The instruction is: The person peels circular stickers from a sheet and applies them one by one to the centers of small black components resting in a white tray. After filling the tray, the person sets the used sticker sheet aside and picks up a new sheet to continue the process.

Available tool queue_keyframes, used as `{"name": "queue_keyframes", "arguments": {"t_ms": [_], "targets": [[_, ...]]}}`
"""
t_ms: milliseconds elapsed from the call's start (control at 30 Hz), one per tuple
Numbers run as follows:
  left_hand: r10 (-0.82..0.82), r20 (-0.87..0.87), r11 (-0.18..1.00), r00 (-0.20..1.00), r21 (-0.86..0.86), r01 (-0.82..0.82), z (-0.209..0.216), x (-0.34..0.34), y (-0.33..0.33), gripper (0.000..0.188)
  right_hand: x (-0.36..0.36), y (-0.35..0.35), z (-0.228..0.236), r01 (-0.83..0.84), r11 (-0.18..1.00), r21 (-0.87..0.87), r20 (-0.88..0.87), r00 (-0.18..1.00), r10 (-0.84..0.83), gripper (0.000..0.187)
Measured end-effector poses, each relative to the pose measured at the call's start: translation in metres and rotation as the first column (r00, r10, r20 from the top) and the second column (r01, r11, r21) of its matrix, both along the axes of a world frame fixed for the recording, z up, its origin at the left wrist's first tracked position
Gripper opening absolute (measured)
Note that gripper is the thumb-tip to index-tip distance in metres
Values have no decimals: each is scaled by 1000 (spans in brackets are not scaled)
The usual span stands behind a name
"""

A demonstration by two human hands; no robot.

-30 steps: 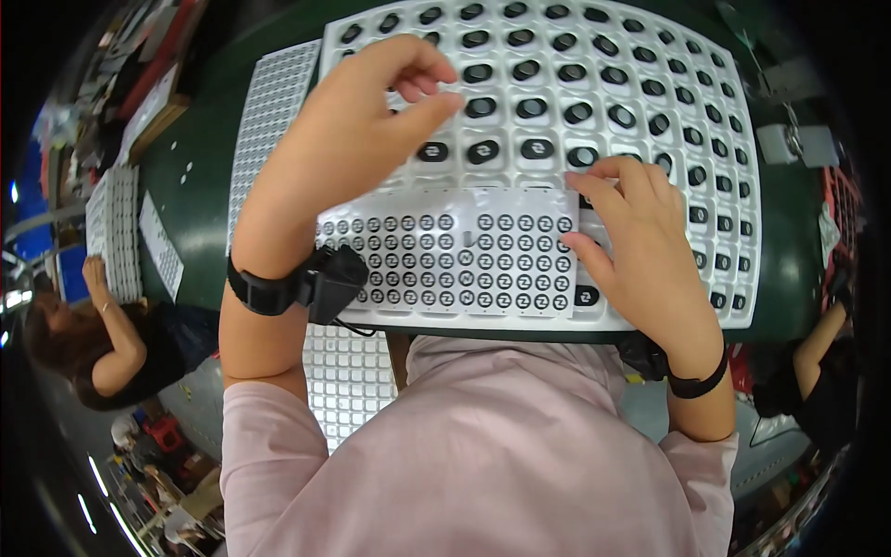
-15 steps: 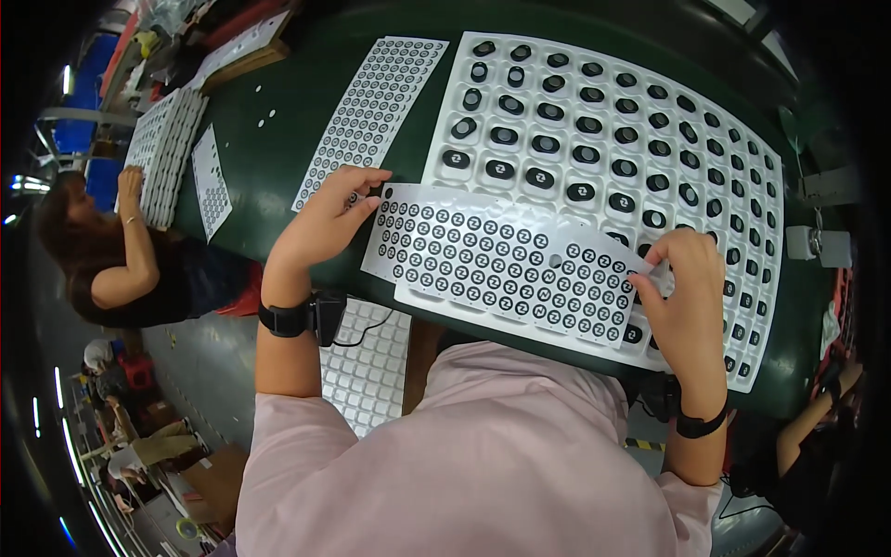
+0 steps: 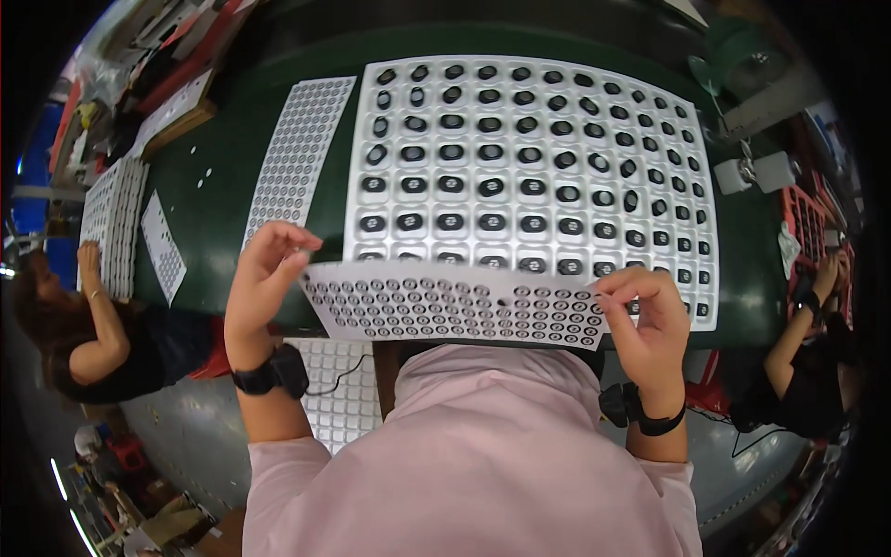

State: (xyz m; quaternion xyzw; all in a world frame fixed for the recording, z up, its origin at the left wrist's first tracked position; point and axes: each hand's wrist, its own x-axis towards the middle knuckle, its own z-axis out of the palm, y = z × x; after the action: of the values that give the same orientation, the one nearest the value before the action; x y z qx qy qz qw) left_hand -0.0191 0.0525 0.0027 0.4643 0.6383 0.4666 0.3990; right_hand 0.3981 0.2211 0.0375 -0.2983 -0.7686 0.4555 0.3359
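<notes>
A white sheet of round black stickers (image 3: 445, 306) hangs tilted over the near edge of the tray. My left hand (image 3: 264, 283) pinches its upper left corner between thumb and fingers. At the upper right corner, my right hand (image 3: 652, 320) is closed on the sheet with thumb and forefinger. One round spot in the sheet's upper rows stands apart, with gaps beside it. Behind the sheet lies a large white moulded tray (image 3: 349, 186) with rows of small black oval parts (image 3: 492, 187). Nearer parts carry a pale mark on top; the nearest row is partly hidden by the sheet.
Another sticker sheet (image 3: 297, 153) lies left of the tray on the green table (image 3: 209, 241). Farther left are a partly used sheet (image 3: 164, 251), stacked white trays (image 3: 116, 223) and a co-worker (image 3: 88, 325). A metal fixture (image 3: 756, 172) and another person (image 3: 798, 362) are at the right.
The sticker sheet has come nearer to me and tilted, uncovering more marked parts in the tray. Both hands moved with it, keeping their corners. The whole view has shifted.
</notes>
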Motion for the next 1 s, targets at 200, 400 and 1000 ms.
{"name": "queue_keyframes", "arguments": {"t_ms": [200, 400, 1000], "targets": [[-156, 37, 982, 987, 110, 151, 14, 37, -14, 50, 26, 9, 1, -116, 975, 188, -129, 982, 141, 22], [-168, 87, 986, 982, 3, 169, 38, 98, -27, 43, 53, 11, 3, -111, 987, 115, -204, 970, 132, 20], [213, 160, 974, 964, 43, -223, 50, 183, 45, 16, 126, 33, -18, 437, 894, -95, -345, 828, -442, 22]]}}
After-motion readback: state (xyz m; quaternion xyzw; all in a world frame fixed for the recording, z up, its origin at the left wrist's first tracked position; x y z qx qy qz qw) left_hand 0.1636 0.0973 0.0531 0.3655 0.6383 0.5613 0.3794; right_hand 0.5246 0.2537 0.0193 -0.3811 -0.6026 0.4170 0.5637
